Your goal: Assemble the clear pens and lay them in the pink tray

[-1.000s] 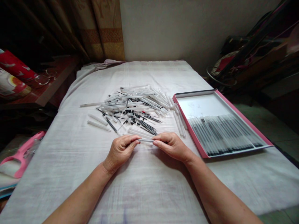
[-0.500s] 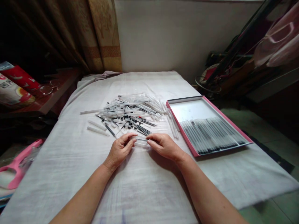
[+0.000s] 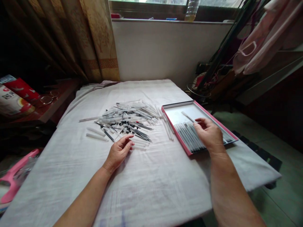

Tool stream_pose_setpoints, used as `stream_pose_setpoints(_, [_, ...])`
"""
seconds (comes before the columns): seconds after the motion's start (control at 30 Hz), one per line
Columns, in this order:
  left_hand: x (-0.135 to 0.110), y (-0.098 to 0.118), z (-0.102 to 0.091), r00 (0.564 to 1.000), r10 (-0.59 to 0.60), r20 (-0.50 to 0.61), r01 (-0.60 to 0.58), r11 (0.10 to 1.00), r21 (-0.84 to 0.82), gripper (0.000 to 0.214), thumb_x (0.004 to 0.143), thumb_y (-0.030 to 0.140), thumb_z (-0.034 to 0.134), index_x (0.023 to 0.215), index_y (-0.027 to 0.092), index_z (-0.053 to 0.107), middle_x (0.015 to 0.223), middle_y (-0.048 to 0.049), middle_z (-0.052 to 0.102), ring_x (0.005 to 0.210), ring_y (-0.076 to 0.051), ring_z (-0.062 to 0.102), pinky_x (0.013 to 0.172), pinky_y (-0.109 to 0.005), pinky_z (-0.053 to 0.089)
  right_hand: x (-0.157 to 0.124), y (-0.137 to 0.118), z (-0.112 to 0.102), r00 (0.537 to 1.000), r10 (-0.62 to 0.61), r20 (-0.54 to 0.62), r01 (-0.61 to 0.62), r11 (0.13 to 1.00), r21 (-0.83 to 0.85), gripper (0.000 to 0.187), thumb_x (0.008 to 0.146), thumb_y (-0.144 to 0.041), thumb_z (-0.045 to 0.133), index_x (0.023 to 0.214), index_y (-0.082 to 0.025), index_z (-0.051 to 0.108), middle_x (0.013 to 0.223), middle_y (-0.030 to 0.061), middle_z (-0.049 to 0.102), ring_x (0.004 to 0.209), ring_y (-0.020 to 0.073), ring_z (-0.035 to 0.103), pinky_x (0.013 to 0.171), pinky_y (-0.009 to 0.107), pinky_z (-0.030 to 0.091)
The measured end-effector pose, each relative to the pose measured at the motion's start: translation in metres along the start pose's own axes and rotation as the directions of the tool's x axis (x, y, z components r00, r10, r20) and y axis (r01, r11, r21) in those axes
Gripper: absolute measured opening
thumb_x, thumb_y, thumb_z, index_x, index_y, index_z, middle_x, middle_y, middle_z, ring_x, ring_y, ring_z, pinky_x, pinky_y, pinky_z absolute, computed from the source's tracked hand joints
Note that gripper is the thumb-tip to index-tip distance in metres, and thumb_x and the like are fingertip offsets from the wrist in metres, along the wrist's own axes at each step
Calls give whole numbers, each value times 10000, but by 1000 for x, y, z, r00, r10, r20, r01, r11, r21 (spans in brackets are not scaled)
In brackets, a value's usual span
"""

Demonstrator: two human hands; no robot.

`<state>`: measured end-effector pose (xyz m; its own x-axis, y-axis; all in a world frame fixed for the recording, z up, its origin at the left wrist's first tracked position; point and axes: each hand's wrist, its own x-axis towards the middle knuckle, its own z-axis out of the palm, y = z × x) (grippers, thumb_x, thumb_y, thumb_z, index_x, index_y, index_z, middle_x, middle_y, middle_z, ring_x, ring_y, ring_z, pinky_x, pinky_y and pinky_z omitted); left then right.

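Observation:
My right hand [image 3: 209, 134] is over the pink-rimmed tray [image 3: 175, 132], pinching a clear pen [image 3: 187, 116] that points up and left above the row of finished pens [image 3: 189, 138] lying in it. My left hand [image 3: 119, 151] rests on the white cloth at the near edge of the pile of pen parts [image 3: 129, 121], fingers loosely apart and empty, fingertips beside a few clear barrels [image 3: 139, 145]. The pile mixes clear barrels, thin black refills and small black caps.
The white cloth-covered table [image 3: 146, 183] drops off at its right edge to a tiled floor. At the left, a wooden shelf [image 3: 47, 108] holds glasses and a red-and-white packet. A pink plastic item [image 3: 14, 176] lies low left. Curtains and a wall stand behind.
Both hands held one pen together near the pile. Now my right hand has carried it right, over the tray. My left hand has let go and stayed by the pile. The view tilted up.

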<state>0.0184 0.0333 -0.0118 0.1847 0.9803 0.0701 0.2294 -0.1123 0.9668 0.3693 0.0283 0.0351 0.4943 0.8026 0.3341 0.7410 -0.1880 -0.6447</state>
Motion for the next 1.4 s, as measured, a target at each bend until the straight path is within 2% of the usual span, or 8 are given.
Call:
stream_pose_setpoints(0.1, [0,0,0,1000,-21,-7,21,1000,5,447,809,472,637,1137,168,649,812,-42,702,629,-124,631,552,-214,515,10,27,-12,992,128,10,-122,963,-239,249,755,-349,569,891,-194,710,757,80,705,683,243,628,628,346,451])
stream_pose_setpoints(0.27, [0,0,0,1000,-15,-20,16,1000,21,433,801,476,646,1096,162,676,811,-54,713,618,-125,636,557,-217,524,7,41,-14,980,192,42,-154,883,-444,264,777,-333,546,917,-201,727,801,110,720,685,255,628,590,338,423])
stream_pose_setpoints(0.5, [0,1,1,998,-51,-29,51,999,-6,423,778,463,655,1068,156,693,805,-50,716,641,-134,641,605,-230,540,0,38,-7,962,247,115,-149,831,-536,340,832,-342,488,1028,-187,718,928,129,726,823,274,660,670,337,452])
stream_pose_setpoints(0.8, [0,1,0,998,-37,-52,34,998,-48,386,768,437,666,1034,160,700,768,-38,702,602,-120,612,533,-208,491,-1,41,-5,981,149,126,-57,837,-544,353,859,-331,459,1036,-181,726,1020,144,715,860,288,657,671,353,456])
stream_pose_setpoints(1.0, [-1,4,-2,993,2,-116,-11,997,-77,341,810,426,620,1007,159,695,713,-12,668,550,-100,583,507,-201,463,-3,5,-1,993,-106,50,117,897,-426,318,864,-313,474,991,-166,725,985,123,709,840,248,648,714,328,467])
stream_pose_setpoints(1.13, [0,4,-6,975,19,-222,-34,997,-64,326,826,424,598,983,153,689,677,3,643,518,-92,563,495,-199,453,-9,-40,20,943,-278,181,322,900,-295,276,883,-287,480,983,-185,716,1024,89,711,874,209,655,798,295,464])
stream_pose_setpoints(1.3, [4,0,-16,938,36,-344,-58,997,-56,334,821,442,598,957,149,685,671,6,634,508,-93,559,474,-197,439,-27,-81,50,869,-175,462,380,835,-397,285,903,-251,457,1063,-196,687,1032,93,720,943,239,668,799,313,470])
stream_pose_setpoints(1.4, [6,-3,-20,936,10,-352,-44,995,-87,341,815,449,601,954,148,683,672,6,634,506,-92,557,467,-195,431,-40,-89,57,847,-71,528,380,775,-505,277,906,-259,457,1049,-178,680,1051,125,701,922,263,679,760,333,485])
